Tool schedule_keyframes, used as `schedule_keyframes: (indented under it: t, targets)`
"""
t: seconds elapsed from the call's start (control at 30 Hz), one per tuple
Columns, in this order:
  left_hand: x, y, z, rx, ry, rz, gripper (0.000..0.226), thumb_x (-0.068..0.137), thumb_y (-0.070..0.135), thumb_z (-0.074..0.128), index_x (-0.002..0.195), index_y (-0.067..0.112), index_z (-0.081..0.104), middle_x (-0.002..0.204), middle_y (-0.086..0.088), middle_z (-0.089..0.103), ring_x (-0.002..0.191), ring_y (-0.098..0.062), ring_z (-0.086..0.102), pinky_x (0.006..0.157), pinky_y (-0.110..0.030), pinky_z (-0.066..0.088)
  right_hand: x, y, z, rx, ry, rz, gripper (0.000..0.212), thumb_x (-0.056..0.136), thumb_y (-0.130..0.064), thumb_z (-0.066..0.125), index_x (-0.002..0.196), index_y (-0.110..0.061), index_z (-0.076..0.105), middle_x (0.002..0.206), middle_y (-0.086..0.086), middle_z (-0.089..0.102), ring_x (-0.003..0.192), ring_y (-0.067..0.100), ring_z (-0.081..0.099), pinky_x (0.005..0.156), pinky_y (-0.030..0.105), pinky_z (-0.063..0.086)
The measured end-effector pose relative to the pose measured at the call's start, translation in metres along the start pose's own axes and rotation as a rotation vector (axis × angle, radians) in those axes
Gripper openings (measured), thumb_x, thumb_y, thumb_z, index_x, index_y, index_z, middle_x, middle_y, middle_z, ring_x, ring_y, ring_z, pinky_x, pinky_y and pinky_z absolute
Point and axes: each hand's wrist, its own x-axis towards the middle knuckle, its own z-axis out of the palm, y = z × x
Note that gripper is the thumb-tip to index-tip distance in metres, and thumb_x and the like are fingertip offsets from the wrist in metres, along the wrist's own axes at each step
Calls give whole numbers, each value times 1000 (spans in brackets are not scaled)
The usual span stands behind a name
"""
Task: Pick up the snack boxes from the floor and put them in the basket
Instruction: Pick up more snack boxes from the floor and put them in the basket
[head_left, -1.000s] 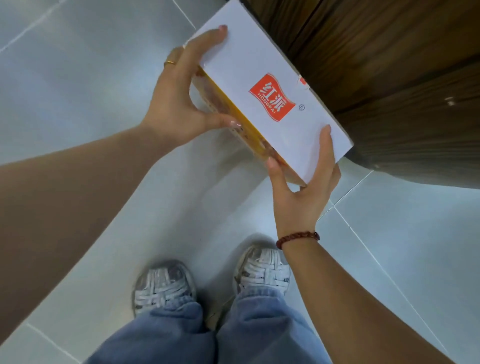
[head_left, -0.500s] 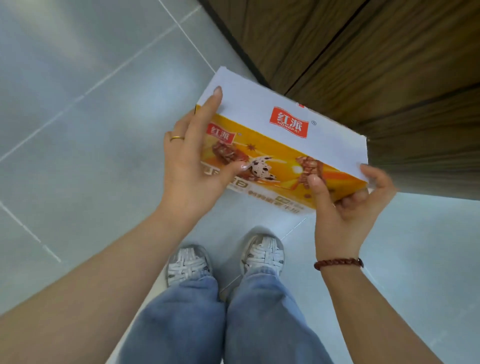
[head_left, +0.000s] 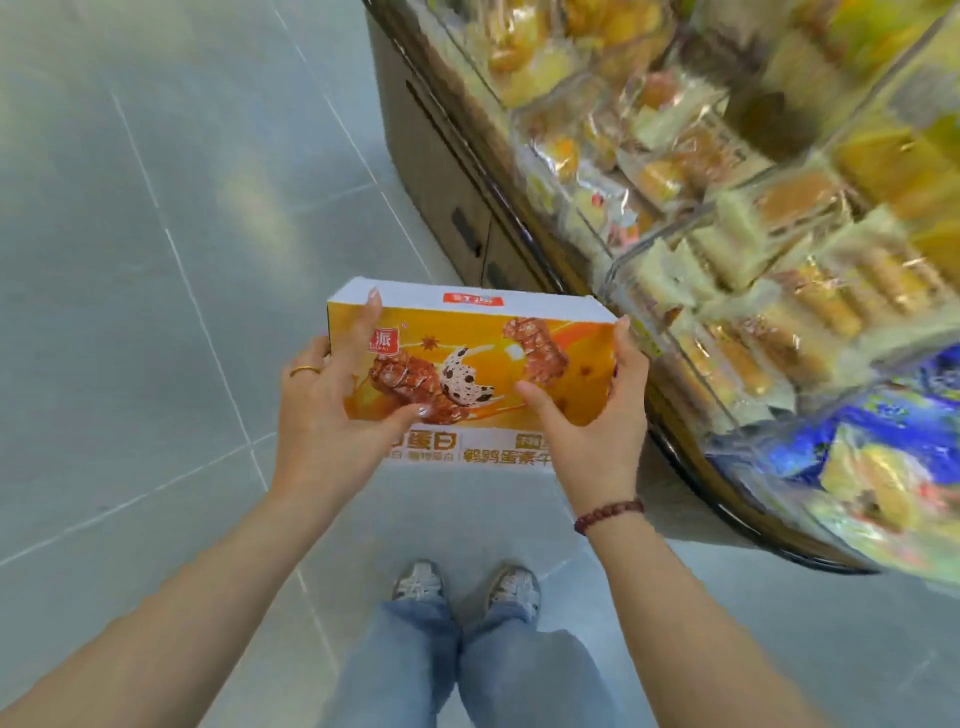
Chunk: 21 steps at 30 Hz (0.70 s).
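- Left hand (head_left: 322, 415) and right hand (head_left: 597, 431) clamp the 2 ends of the snack box (head_left: 483, 364), held clear of the floor (head_left: 130, 312)
- Its orange face has just turned upward
- Beyond, a snack display (head_left: 727, 234) has appeared; no basket visible, so placing remains

Gold ring (head_left: 305, 370) on left hand (head_left: 322, 415) — bead bracelet (head_left: 609, 515), blue jeans (head_left: 467, 670), grey sneakers (head_left: 421, 581)

Open grey tiled floor (head_left: 130, 312) fills the left half of the frame from top to bottom — free passage for a hand. On the right a display stand (head_left: 441, 171) with clear bins (head_left: 727, 234) of wrapped snacks blocks the way, its curved edge just beside the snack box (head_left: 467, 358) held at centre. Below the box, floor lies open down to the shoes (head_left: 421, 582).
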Motion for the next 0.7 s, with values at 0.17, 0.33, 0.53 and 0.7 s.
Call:
schedule_keyframes:
  t: [0.17,0.33,0.53,0.7]
  targets:
    - [-14,51,-100,45,187,32,101,61,31,84,135,60,22,122,-3,52,115,-29,46,95,-46,45,-20,-101,-20,-121,-180,-237,105,67,-29,81,148,-20,15,143,-2,22,121,-12,18,89,-12,12]
    - [-51,93,-144,174,306,19,92,61,37,83,131,58,27,124,-2,50,114,-25,40,87,-32,40,-27,-159,-39,-163,-305,-411,98,67,-26,82,143,-30,20,152,1,10,133,1,6,84,-15,8]
    - [-102,131,-150,255,467,-169,88,62,42,81,132,59,29,124,4,47,122,-21,37,87,-33,40,-21,-183,-54,-137,-551,-539,101,66,-24,83,144,-32,19,154,3,8,142,12,9,100,-3,14]
    - [-164,157,-144,284,619,-335,90,64,46,78,131,62,20,123,3,48,114,-19,36,87,-35,39,-31,-191,-56,-118,-768,-665,104,66,-29,83,143,-40,14,152,0,10,142,16,15,115,37,27]
